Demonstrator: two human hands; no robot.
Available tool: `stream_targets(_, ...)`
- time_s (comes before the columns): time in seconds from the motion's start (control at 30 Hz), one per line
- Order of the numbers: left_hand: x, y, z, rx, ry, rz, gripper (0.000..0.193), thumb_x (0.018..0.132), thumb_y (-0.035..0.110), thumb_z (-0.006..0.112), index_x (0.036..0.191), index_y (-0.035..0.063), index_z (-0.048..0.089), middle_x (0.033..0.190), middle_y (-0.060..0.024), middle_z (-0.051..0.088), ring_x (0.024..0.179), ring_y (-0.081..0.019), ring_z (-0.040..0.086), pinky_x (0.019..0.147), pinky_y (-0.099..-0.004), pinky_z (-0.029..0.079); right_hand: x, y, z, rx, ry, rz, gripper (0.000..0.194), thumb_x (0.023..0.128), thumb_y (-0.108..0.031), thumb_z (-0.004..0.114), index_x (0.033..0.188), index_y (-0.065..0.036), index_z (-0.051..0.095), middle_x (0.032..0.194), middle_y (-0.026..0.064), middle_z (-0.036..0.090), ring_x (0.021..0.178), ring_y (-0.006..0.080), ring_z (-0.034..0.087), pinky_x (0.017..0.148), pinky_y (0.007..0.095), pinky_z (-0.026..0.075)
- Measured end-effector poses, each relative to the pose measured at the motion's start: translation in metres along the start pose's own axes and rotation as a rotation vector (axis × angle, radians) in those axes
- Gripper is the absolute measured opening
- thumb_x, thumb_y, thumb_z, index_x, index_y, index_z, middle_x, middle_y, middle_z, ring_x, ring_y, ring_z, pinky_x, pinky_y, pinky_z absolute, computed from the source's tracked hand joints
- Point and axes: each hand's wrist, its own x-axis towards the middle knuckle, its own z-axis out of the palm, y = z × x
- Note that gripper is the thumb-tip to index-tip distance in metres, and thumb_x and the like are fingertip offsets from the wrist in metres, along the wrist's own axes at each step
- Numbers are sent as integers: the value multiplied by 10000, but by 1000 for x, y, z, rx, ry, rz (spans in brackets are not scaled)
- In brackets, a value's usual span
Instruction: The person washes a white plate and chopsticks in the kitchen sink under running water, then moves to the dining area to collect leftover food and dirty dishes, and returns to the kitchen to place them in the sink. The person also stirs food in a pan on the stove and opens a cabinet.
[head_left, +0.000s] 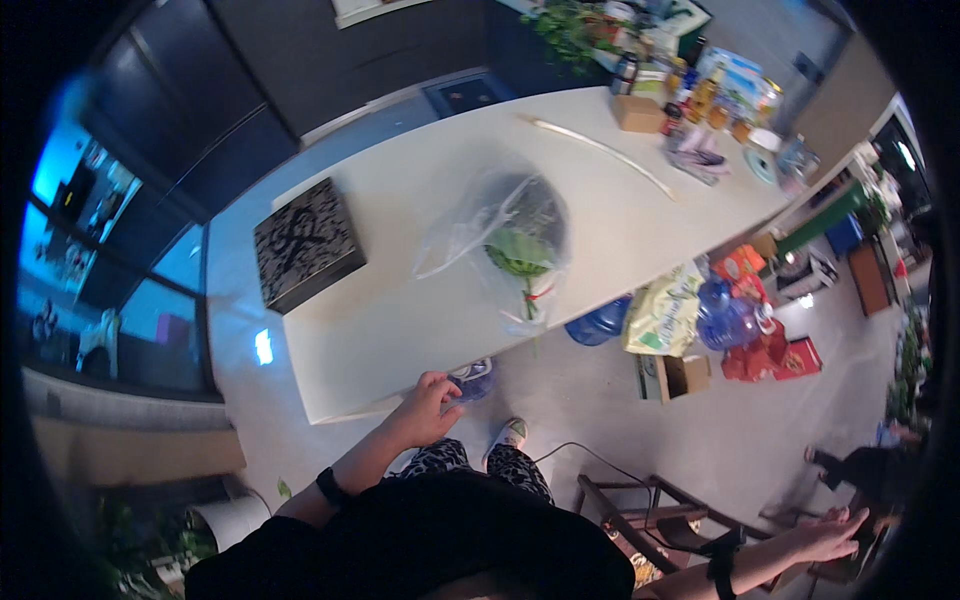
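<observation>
My left hand hangs just off the near edge of the white table, fingers loosely curled with nothing seen in them. Far out to the lower right, beyond a dark wooden chair, my right hand is stretched out and holds nothing visible. On the table lies a bunch of green leafy stems in a clear plastic wrap, tied with a red band. A box with a black and grey patterned lid sits at the left end. A long pale strip lies towards the back right.
Bottles, jars and a small cardboard box crowd the table's right end. Under and beside it stand large blue water bottles, a yellow bag, red bags and an opened carton. A cable runs to the chair. Another person is at the far right.
</observation>
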Motion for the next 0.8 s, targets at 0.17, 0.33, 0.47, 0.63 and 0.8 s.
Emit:
stream_targets(0.17,-28,-18,-5,-38,68,-99,290,835,192,610,1055,28,515,1220,-186,367,995,-256,556,792,-338,504,-45,-8,38,48,-109,71,668,846,-170,606,1407,-82,253,1034,103,599,736,203,597,650,311,477)
stream_targets(0.33,-78,-57,-12,-117,246,-150,301,809,191,618,1036,30,505,1191,-221,391,982,-327,539,852,-374,449,-105,13,63,251,-357,72,757,818,-157,647,1417,-130,184,931,29,484,685,150,514,509,291,435)
stream_targets(0.47,-136,-110,-28,-98,385,-161,331,826,185,617,1080,7,502,1184,-216,379,1015,-310,539,806,-357,479,-161,11,76,92,-649,228,704,823,-177,657,1385,-61,249,1018,85,516,696,159,533,513,275,443)
stream_targets(0.63,-195,-177,-66,-137,407,-228,328,818,182,624,1067,3,509,1184,-224,401,1036,-317,527,813,-360,479,-365,-152,50,21,-880,178,475,924,-113,484,1357,12,338,988,137,538,821,178,530,744,309,448)
stream_targets(0.8,-279,-251,-132,-124,530,-239,304,810,170,639,1051,20,529,1212,-258,414,934,-297,592,831,-359,480,-552,-220,-24,321,-1597,-26,705,844,9,536,1437,-59,160,961,70,489,708,99,454,582,196,373)
